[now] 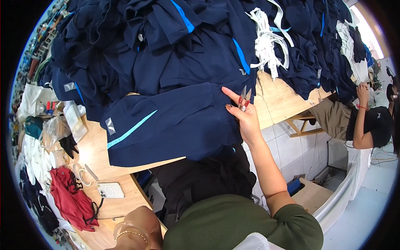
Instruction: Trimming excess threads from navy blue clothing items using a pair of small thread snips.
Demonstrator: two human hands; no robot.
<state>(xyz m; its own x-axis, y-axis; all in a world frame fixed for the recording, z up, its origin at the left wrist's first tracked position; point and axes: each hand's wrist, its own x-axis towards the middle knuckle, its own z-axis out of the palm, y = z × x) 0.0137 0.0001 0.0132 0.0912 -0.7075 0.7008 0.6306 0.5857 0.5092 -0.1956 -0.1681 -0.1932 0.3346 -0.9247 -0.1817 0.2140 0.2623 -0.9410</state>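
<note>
A pair of navy shorts (179, 125) with a light-blue stripe and a small grey patch lies flat in front of me, overhanging the table's near edge. At its right end, my right hand (249, 121) rests by the waistband, thumb and forefinger reaching onto the cloth. Small thread snips (245, 100) with red handles are held in that hand, blades pointing away from me. My left hand (143, 221) is low at the left, beside the small side table, above a bracelet and a clear bangle. Its fingers are hidden.
A big heap of navy garments (179, 62) covers the far side. White cords (268, 46) lie on it. At left are a phone (111, 190), a red bag (73, 200) and a tape roll (84, 177). Another person (368, 125) sits at the right.
</note>
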